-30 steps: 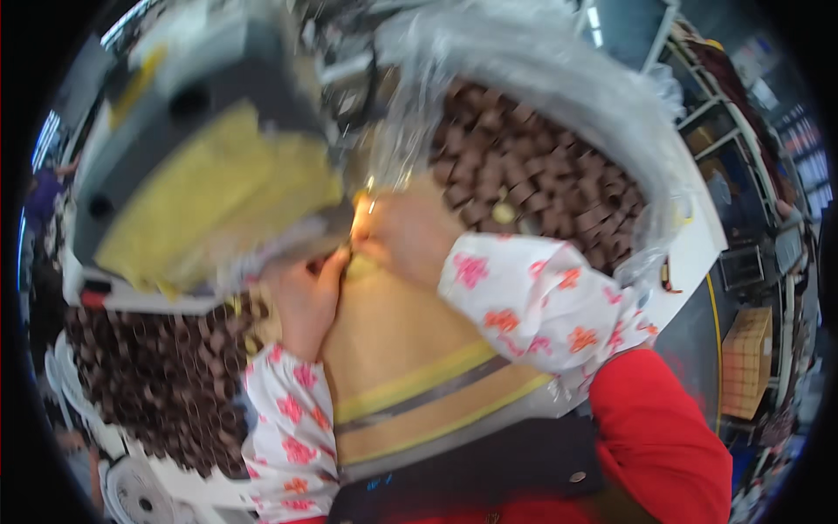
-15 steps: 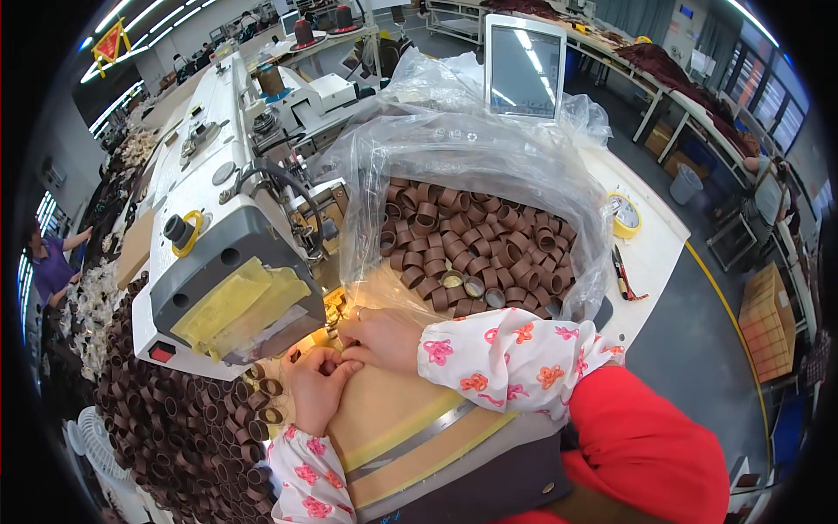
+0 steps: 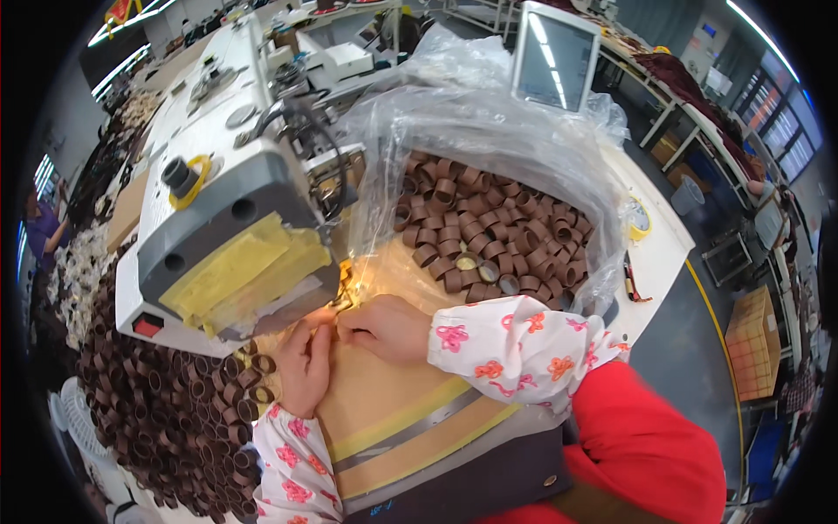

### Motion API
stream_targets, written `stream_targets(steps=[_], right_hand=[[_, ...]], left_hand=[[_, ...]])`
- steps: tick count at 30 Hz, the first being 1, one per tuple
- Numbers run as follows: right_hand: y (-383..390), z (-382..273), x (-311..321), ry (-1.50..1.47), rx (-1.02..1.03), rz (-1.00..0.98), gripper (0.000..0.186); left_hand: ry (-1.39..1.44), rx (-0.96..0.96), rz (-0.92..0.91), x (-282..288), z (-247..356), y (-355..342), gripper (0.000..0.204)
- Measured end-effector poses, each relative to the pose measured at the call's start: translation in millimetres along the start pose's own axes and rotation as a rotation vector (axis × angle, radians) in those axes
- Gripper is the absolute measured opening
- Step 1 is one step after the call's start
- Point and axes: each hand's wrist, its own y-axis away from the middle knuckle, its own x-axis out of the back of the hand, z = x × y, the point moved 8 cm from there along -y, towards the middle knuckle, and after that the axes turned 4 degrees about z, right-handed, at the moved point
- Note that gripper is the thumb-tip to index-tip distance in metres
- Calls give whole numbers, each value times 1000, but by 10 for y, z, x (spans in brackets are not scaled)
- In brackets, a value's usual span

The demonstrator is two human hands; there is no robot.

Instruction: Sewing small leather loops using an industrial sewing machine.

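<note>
Below the head of a white and grey sewing machine point(image 3: 144, 278), my two hands meet on a tan work surface point(image 3: 384, 397). My left hand point(image 3: 302, 371) has its thumb and fingers drawn together, with the fingertips partly hidden at the machine's lower edge. Close beside it, my right hand point(image 3: 390, 330) is closed, its fingers curled and the thumb tucked in, near the lit needle area. Whatever either hand grips is too small or hidden to make out. Short brown loops point(image 3: 166, 410) lie piled left of my left hand. More brown loops point(image 3: 497, 231) fill a clear plastic bag point(image 3: 515, 131) beyond my right hand.
A yellow tape roll point(image 3: 639, 218) and a red-and-black handled tool point(image 3: 634, 284) lie on the table's right side. Behind the bag stands a screen point(image 3: 556, 57). A white plastic basket point(image 3: 83, 419) is at the lower left. A person in purple point(image 3: 45, 227) is far left.
The view has shifted, so the machine and bag sit differently in the picture. My left hand's thumb has straightened from its pinch and moved apart from my right hand, whose fingers have curled in.
</note>
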Motion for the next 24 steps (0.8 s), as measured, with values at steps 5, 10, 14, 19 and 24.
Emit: stream_targets(steps=[5,10,14,19,24], right_hand=[[194,-265,-210,-15,246,-66,8],[-70,58,-35,-117,16,-30,15],[-109,121,32,-73,81,95,12],[-88,167,159,-42,170,310,13],[-166,276,202,36,94,293,12]], left_hand=[[-374,-360,-253,-144,161,-33,14],[-519,-274,-146,32,43,23,10],[-428,-102,-175,15,-68,-16,15],[-432,23,-118,15,-187,-58,20],[-434,18,-1,-33,-198,-150,23]])
